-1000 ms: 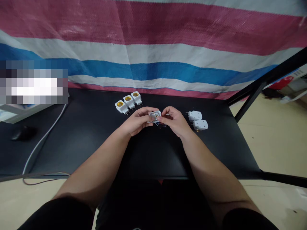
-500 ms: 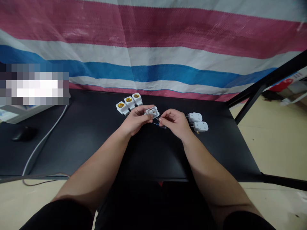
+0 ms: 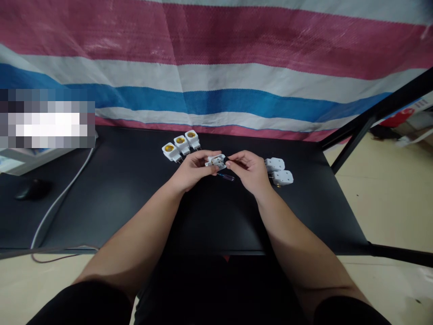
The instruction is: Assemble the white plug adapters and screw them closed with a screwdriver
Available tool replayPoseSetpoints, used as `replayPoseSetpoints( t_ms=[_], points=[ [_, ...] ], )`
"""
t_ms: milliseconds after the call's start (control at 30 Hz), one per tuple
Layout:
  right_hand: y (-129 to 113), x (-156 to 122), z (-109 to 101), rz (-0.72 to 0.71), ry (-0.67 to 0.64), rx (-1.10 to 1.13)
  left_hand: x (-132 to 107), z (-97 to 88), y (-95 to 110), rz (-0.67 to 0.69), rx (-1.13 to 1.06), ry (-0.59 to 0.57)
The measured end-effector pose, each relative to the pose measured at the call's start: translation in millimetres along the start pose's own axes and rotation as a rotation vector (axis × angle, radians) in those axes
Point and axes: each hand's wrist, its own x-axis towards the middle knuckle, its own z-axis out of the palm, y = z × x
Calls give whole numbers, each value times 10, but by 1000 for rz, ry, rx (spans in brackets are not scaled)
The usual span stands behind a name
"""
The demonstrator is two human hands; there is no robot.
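My left hand [image 3: 192, 170] is closed around an opened white plug-in lamp socket housing [image 3: 216, 161], its hollow inside facing up. At the housing's right end, my right hand [image 3: 249, 168] pinches a small black part [image 3: 226, 159] between thumb and fingertips. The part touches or nearly touches the housing; its exact shape is too small to tell. Just below the hands, a small screwdriver [image 3: 226, 176] with a clear purplish handle lies on the table, its tip end partly covered by my left hand.
Three white lamp sockets [image 3: 181, 144] with gold threaded openings stand left of my hands. Two more white units [image 3: 283, 177] with metal prongs lie at right. A black mouse [image 3: 33, 188] and a pale cable [image 3: 64, 192] are on the black table [image 3: 111, 203]. A striped sheet [image 3: 216, 104] hangs behind.
My right hand has moved up slightly, against the housing's right end, and a black part now shows in its fingers. The housing has tilted a little, and the screwdriver handle is more exposed.
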Motion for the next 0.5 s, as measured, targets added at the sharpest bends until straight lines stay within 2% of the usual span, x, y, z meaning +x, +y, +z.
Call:
replayPoseSetpoints(
  t_ms=[500],
  points=[
    [-20, -7, -20, 8, -19, -49, 2, 10, -7, -48, -14, 28]
  ],
)
